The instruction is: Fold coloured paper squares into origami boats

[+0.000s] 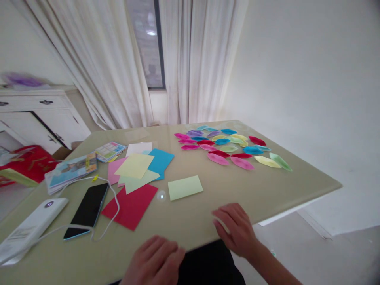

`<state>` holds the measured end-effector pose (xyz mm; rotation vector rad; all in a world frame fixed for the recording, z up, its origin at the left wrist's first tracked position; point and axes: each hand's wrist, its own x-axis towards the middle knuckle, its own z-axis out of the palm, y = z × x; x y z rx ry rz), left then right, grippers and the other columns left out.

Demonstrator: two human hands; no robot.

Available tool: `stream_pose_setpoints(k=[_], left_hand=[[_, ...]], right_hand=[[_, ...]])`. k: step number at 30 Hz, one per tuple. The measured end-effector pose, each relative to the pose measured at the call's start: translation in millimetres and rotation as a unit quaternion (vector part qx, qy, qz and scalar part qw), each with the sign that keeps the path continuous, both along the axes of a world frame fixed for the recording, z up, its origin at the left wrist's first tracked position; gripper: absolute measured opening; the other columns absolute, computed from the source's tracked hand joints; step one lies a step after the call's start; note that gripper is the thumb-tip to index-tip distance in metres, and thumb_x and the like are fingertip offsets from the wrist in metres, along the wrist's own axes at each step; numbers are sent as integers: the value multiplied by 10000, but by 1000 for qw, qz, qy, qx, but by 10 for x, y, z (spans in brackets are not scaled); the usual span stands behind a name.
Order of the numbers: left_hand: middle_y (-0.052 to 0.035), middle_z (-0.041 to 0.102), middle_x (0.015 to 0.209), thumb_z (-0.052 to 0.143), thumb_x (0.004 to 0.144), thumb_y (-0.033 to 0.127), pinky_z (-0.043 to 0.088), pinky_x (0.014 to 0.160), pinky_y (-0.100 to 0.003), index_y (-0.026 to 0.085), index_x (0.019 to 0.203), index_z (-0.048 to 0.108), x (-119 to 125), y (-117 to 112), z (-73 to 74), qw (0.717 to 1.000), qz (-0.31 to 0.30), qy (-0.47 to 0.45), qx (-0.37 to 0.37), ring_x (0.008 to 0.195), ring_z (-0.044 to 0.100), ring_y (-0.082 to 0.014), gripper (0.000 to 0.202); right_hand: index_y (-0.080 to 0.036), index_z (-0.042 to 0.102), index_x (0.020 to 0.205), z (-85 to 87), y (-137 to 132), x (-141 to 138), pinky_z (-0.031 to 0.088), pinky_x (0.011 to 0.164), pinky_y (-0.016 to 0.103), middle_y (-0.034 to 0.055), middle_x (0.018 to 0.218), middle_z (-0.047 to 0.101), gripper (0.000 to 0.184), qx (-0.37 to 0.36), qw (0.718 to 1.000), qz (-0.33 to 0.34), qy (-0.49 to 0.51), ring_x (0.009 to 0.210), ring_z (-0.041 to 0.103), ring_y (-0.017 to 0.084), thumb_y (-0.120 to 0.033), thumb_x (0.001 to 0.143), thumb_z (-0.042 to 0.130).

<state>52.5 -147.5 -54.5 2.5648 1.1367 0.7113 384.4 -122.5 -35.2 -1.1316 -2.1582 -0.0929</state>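
Note:
My left hand [156, 259] hovers at the near edge of the table, its fingers curled in and nothing showing in them. To the right, my right hand [234, 229] is bent loosely over the edge, thumb and fingers apart, and holds nothing. A pale green sheet of paper [185, 188] lies flat beyond both hands, apart from them. Left of it, a red sheet [133, 208] lies under a loose pile with a pale yellow sheet [135, 165] and a blue sheet [162, 160]. Many folded paper pieces [218, 158], pointed at both ends and in several colours, spread over the far right.
A black phone [87, 211] and a white device [32, 227] lie at the left with a white cable [115, 198]. Booklets [73, 170] are stacked behind them. A small clear round object [161, 195] sits beside the green sheet. A white cabinet [44, 114] stands beyond the table.

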Motion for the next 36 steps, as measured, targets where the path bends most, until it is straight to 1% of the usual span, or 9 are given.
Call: stream_pose_setpoints(k=[1,2,5,7,9,12,16,25,36], left_hand=[[-76,801,1165,545,1048,281,617,1025,-456,364,1306,743,139,280,138,999,-29,29,18,1091,758,-260,335],[-97,783,1198,523,1068,283,590,1056,-480,308,1302,734,266,566,264,998,-17,57,26,1127,737,-272,316],[-147,674,1438,638,1022,363,519,1114,-564,246,1449,624,508,1327,482,996,15,85,26,1319,625,-346,443],[-173,600,1534,768,922,467,461,1159,-606,225,1498,579,541,1663,457,996,20,88,23,1422,533,-400,653],[-173,642,1468,828,856,504,470,1140,-589,210,1466,605,511,1841,341,996,13,91,13,1368,571,-402,713],[-135,685,1362,790,896,486,495,1106,-512,220,1409,639,446,1901,138,997,16,80,0,1270,623,-345,597],[-121,666,1337,717,970,432,483,1096,-510,237,1406,634,425,1862,-1,998,42,53,-15,1245,619,-327,484],[-93,639,1302,786,917,421,483,1081,-485,263,1406,640,464,1835,-16,997,58,19,-42,1244,594,-312,534],[-95,627,1313,780,914,449,459,1101,-530,276,1399,647,469,1836,-21,997,55,18,-57,1244,582,-330,532]], right_hand=[[-217,701,1167,135,253,-97,547,862,470,121,1033,752,169,-18,999,-21,-16,936,680,290,-253,1055,580],[-196,706,1180,243,499,-191,537,916,497,147,1112,738,205,-47,998,-41,-29,1019,670,313,-298,1075,563],[-176,682,1301,381,1131,-409,500,1027,523,176,1306,688,345,-127,989,-45,-60,1187,617,347,-425,1078,596],[-196,676,1322,327,1422,-490,491,1062,491,151,1297,691,349,-135,988,-33,-63,1192,620,320,-434,1076,611],[-197,683,1305,202,1602,-527,488,1074,476,144,1268,697,293,-144,988,-26,-58,1187,622,305,-373,1087,595],[-197,695,1241,8,1709,-527,503,1070,437,108,1192,714,207,-166,985,-4,-40,1146,641,264,-291,1078,610],[-204,685,1233,-97,1717,-488,515,1060,396,86,1200,709,201,-192,981,20,-7,1168,634,240,-303,1061,651],[-209,683,1222,-85,1656,-455,486,1083,425,81,1206,713,201,-221,974,39,26,1169,622,253,-328,1067,641],[-218,684,1183,-81,1644,-447,468,1087,440,74,1195,713,156,-238,969,47,36,1153,620,256,-311,1064,644]])
